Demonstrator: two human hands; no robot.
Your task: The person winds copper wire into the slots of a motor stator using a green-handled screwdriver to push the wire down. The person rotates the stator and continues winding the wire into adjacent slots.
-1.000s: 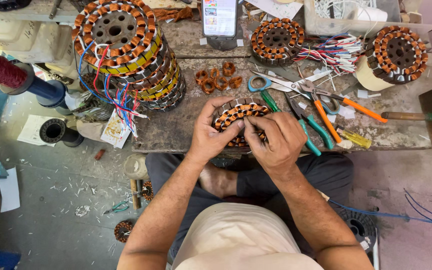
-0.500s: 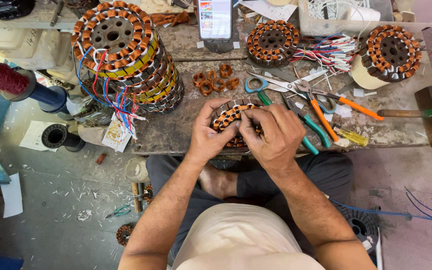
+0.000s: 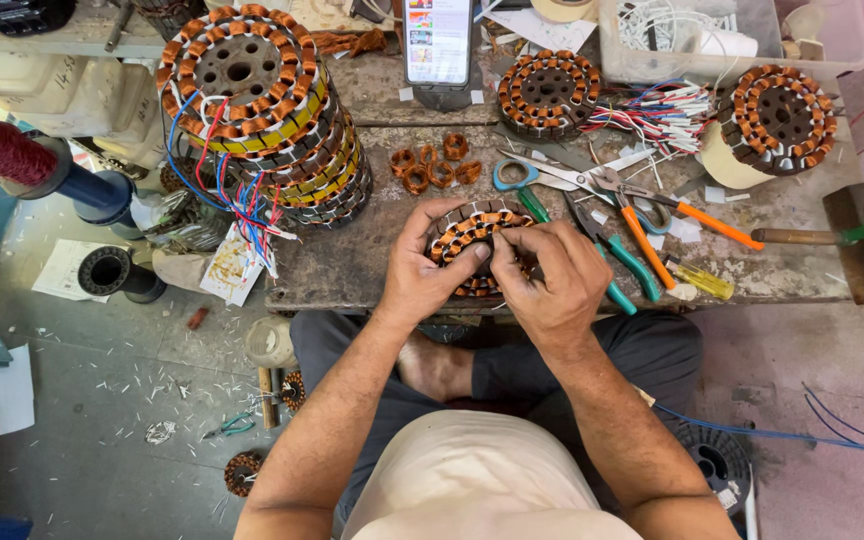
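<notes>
A round motor stator (image 3: 464,232) wound with copper coils lies at the near edge of the low workbench (image 3: 362,265). My left hand (image 3: 425,268) clasps its left side, thumb pressed on the coils. My right hand (image 3: 549,275) holds its right side, fingers pinched at the windings near the centre. Both hands cover much of the stator. Several small loose copper coils (image 3: 434,166) lie just beyond it.
A tall stack of wound stators (image 3: 262,110) with coloured wires stands at left. Scissors (image 3: 542,176), pliers (image 3: 617,250) and screwdrivers (image 3: 712,225) lie right of my hands. Two more stators (image 3: 549,92) (image 3: 777,118), a phone (image 3: 438,40), a hammer (image 3: 852,240) and a clear box (image 3: 722,35) sit further back.
Both hands stay on the stator; the fingers of my right hand have shifted slightly over the windings. The view has drifted a little.
</notes>
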